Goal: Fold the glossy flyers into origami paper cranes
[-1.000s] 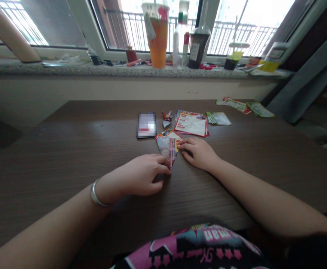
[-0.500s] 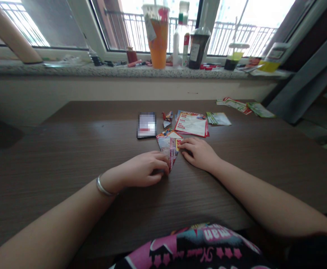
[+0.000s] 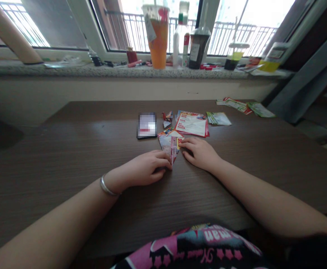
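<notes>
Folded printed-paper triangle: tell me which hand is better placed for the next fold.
Probably the right hand: its fingertips rest on the wider upper edge of the folded printed-paper triangle, while the left hand touches only its narrow lower tip.

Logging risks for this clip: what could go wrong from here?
The folded paper triangle is held only by the fingertips of the left hand and right hand, so it might spring open or slide on the table if released. The right fingers also sit near the red-edged flyers, which could get nudged.
</notes>
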A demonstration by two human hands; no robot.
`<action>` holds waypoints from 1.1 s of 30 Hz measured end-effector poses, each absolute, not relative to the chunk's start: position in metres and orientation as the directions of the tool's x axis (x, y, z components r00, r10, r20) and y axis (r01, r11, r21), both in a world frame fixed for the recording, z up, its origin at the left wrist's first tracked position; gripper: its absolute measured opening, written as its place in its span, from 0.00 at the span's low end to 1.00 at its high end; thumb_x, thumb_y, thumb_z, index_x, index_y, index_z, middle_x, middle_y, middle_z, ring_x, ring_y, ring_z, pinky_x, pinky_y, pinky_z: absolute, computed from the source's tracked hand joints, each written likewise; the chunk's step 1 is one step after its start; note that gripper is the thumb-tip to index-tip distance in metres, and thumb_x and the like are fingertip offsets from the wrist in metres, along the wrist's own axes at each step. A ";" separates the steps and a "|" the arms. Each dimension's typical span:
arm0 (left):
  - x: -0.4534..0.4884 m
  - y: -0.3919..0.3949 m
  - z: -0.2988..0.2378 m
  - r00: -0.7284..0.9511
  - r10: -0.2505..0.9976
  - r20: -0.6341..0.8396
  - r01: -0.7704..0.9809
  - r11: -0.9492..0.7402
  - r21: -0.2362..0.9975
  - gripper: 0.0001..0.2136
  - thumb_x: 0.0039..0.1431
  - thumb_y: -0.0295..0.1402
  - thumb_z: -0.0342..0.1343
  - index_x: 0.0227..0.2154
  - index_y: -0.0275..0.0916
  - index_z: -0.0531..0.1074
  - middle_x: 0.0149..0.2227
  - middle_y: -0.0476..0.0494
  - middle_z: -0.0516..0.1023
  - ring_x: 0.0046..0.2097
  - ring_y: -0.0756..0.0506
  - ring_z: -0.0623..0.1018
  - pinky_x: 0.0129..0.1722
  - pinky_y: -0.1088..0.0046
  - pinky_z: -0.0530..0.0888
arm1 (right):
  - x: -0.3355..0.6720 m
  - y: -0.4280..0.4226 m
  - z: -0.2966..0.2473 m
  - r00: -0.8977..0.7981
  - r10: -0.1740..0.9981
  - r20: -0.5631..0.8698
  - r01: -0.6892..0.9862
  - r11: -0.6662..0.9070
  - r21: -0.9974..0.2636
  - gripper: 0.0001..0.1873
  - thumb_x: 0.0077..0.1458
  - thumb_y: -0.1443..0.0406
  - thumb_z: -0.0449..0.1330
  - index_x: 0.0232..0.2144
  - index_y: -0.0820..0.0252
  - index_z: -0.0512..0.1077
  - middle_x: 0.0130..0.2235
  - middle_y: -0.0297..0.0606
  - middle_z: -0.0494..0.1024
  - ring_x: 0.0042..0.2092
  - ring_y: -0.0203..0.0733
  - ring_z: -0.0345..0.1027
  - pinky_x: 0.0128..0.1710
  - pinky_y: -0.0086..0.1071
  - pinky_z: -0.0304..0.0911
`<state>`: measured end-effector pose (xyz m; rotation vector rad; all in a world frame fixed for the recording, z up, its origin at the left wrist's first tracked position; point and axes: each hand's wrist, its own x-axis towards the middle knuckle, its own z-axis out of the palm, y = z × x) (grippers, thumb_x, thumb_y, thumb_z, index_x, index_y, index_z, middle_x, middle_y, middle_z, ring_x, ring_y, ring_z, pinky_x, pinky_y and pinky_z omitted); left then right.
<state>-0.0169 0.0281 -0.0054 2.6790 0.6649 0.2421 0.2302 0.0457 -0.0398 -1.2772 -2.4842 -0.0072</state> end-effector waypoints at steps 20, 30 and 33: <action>-0.016 0.031 -0.006 0.880 0.465 0.094 0.403 -0.837 0.370 0.13 0.59 0.24 0.50 0.42 0.42 0.76 0.46 0.46 0.77 0.49 0.46 0.75 0.54 0.70 0.68 | 0.232 0.047 -0.041 -0.539 0.779 0.319 0.780 0.605 -0.160 0.16 0.59 0.63 0.54 0.48 0.59 0.74 0.53 0.42 0.74 0.53 0.49 0.66 0.52 0.44 0.63; -0.016 0.028 -0.004 0.895 0.435 0.105 0.371 -0.852 0.370 0.11 0.59 0.25 0.51 0.39 0.41 0.77 0.45 0.45 0.76 0.48 0.45 0.74 0.53 0.69 0.68 | 0.231 0.046 -0.040 -0.536 0.783 0.316 0.780 0.603 -0.170 0.16 0.59 0.63 0.54 0.48 0.59 0.74 0.53 0.42 0.74 0.54 0.48 0.66 0.53 0.44 0.63; -0.017 0.028 -0.003 0.902 0.422 0.095 0.358 -0.851 0.385 0.11 0.58 0.25 0.51 0.38 0.42 0.77 0.46 0.46 0.75 0.48 0.45 0.73 0.53 0.68 0.68 | 0.231 0.046 -0.040 -0.533 0.788 0.309 0.784 0.597 -0.172 0.16 0.59 0.63 0.54 0.48 0.58 0.73 0.53 0.42 0.74 0.54 0.48 0.66 0.53 0.44 0.63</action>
